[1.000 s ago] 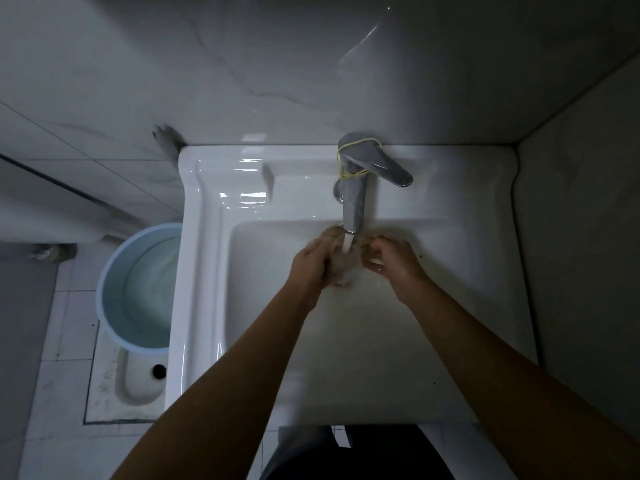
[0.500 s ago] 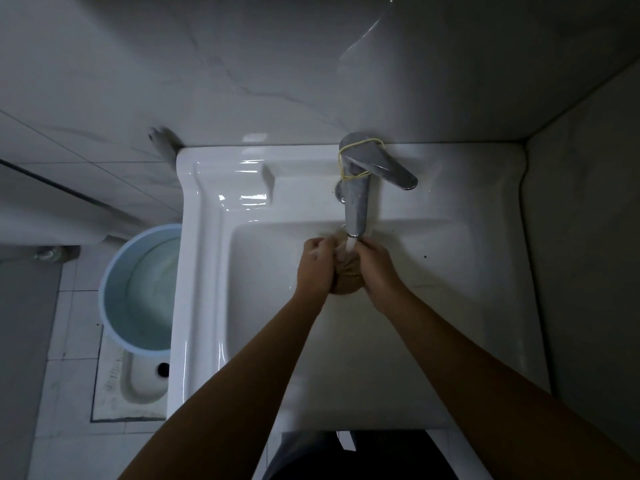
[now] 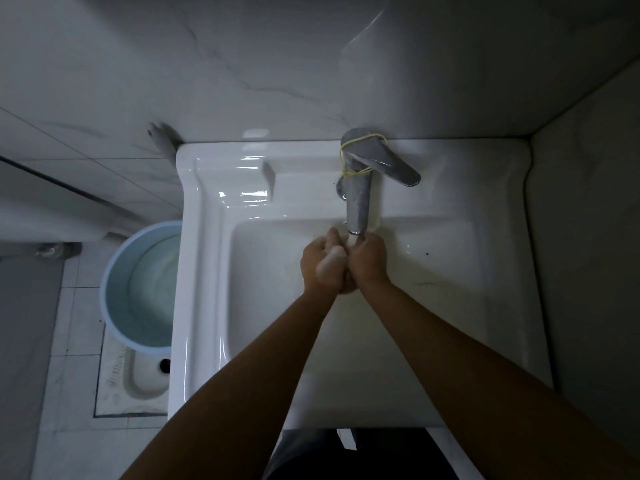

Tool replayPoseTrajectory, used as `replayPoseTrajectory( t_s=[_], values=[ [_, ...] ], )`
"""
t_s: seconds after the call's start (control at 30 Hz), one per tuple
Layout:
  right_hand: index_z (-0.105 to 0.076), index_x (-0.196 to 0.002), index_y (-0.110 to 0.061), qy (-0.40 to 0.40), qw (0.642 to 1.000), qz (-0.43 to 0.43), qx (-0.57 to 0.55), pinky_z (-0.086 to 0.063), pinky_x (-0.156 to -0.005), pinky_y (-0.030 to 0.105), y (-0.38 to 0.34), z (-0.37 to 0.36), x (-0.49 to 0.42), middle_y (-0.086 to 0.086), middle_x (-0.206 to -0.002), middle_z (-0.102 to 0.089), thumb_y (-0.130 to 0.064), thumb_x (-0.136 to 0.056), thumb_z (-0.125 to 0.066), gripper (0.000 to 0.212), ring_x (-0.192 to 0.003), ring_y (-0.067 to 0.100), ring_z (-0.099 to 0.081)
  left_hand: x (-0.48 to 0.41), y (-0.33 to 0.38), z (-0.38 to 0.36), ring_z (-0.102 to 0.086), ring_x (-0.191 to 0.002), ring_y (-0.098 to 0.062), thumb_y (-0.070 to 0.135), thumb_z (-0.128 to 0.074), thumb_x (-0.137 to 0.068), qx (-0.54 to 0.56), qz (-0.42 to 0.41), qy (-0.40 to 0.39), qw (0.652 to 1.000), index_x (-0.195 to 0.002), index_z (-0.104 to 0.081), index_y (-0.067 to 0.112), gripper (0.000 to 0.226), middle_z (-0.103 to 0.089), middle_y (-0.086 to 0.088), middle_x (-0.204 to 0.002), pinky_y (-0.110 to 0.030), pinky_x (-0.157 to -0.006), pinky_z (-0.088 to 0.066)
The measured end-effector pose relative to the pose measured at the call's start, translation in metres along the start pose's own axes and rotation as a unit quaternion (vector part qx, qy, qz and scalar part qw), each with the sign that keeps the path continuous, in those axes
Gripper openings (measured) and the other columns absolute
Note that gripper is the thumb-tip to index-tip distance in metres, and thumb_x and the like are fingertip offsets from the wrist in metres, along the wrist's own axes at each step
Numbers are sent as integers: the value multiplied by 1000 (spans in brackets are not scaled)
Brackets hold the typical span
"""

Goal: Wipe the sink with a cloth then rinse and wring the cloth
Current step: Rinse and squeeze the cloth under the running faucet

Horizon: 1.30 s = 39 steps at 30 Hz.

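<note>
View from above of a white ceramic sink [image 3: 450,209] set into the corner of a dim, grey-tiled bathroom. Two bare forearms reach up from the bottom edge and meet over the basin, directly under the spout of a chrome tap [image 3: 358,199]. The left hand [image 3: 320,265] and right hand [image 3: 369,261] are pressed together, both clenched around a small brownish cloth [image 3: 347,284], which is almost wholly hidden between the palms; only a dark bit shows at the heels of the hands. A short white stream of water [image 3: 353,240] falls from the spout onto the fingers. What may be foam or splashing water whitens the left knuckles, though the light is too poor to be sure. A yellow rubber band [image 3: 360,154] loops around the tap's lever. On the floor to the left of the sink stands a pale blue bucket [image 3: 114,289] holding water.
</note>
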State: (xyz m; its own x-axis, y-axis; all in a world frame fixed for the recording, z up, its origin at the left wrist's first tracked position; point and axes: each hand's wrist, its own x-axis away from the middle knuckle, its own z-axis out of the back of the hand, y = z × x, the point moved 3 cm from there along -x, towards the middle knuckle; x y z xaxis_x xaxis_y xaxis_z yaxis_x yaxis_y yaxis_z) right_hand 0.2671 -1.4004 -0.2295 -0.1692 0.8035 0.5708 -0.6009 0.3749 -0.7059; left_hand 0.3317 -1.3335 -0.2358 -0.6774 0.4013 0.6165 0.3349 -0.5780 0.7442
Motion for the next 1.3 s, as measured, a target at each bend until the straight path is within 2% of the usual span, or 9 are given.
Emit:
replayPoseTrajectory(
  t_s=[0.13, 0.23, 0.4, 0.6, 0.73, 0.83, 0.97, 1.17, 1.3],
  values=[
    [-64, -76, -15, -11, 998, -20, -63, -43, -60, 27, -4, 11, -4, 0, -71, -63, -20, -99, -48, 28, -68, 19, -60, -3, 1, 10, -70, -100, -28, 57, -64, -87, 28, 119, -52, 991, -120, -60, 11, 57, -69, -6, -105, -41, -79, -61],
    [-65, -81, -10, -21, 997, 10, -69, -46, -66, 31, -1, 18, -2, 8, -78, -66, -20, -98, -51, 24, -71, 19, -61, 1, -6, 18, -72, -92, -25, 65, -72, -78, 41, 218, -100, 970, -113, -63, 8, 67, -71, -9, -104, -32, -59, -60],
    [-64, -106, -14, -75, 997, 22, 3, -51, -71, 34, 13, 21, -1, 7, -98, -70, -36, -93, -60, 27, -84, 19, -66, 1, -8, 27, -73, -66, -16, 15, -63, -95, 75, 93, -110, 987, -105, -71, 9, 14, -74, -11, -90, -22, -53, -55],
    [-71, -81, -15, -53, 993, -70, -79, -58, -86, 40, 28, 36, -5, 6, -87, -75, -28, -92, -66, 18, -92, 27, -73, 1, -2, 37, -74, -80, -23, 10, -62, -92, 66, 30, -106, 992, -110, -70, 22, 23, -77, -10, -98, -26, -59, -58],
    [-69, -105, -4, -99, 930, -146, -322, -61, -75, 44, 25, 41, 0, 13, -91, -74, -2, -93, -56, 18, -82, 26, -73, -8, -12, 48, -73, -89, -26, 22, -65, -96, -10, 29, -29, 999, -107, -68, 11, 16, -74, -14, -104, -41, -76, -64],
    [-62, -123, 1, -168, 858, -208, -438, -53, -98, 46, 22, 38, 8, 24, -119, -68, -9, -97, -44, 33, -110, 35, -68, -8, -14, 52, -70, -99, -31, 36, -53, -102, -89, 10, 34, 995, -112, -62, 6, 33, -72, -14, -107, -49, -90, -59],
    [-72, -95, -5, -184, 812, -243, -498, -58, -85, 42, 22, 30, 14, 19, -109, -73, -22, -91, -50, 29, -94, 34, -73, -4, -15, 38, -68, -107, -33, 42, -49, -103, 54, 181, -43, 981, -121, -59, 6, 42, -69, -17, -116, -48, -87, -60],
    [-72, -115, -8, -133, 940, -178, -260, -56, -96, 45, 26, 35, -3, 13, -115, -74, -31, -88, -67, 36, -106, 29, -71, 7, 0, 23, -68, -59, -15, 17, -49, -101, 269, 190, -207, 921, -103, -69, 9, 21, -70, -9, -85, -27, -54, -56],
    [-70, -98, -15, -96, 985, -111, -86, -61, -80, 43, 31, 42, -11, 5, -101, -73, -29, -88, -64, 18, -100, 27, -71, 9, 12, 17, -66, -75, -23, -11, -38, -80, 270, 155, -267, 912, -110, -60, 9, 42, -65, -15, -93, -32, -65, -54]
  ],
)
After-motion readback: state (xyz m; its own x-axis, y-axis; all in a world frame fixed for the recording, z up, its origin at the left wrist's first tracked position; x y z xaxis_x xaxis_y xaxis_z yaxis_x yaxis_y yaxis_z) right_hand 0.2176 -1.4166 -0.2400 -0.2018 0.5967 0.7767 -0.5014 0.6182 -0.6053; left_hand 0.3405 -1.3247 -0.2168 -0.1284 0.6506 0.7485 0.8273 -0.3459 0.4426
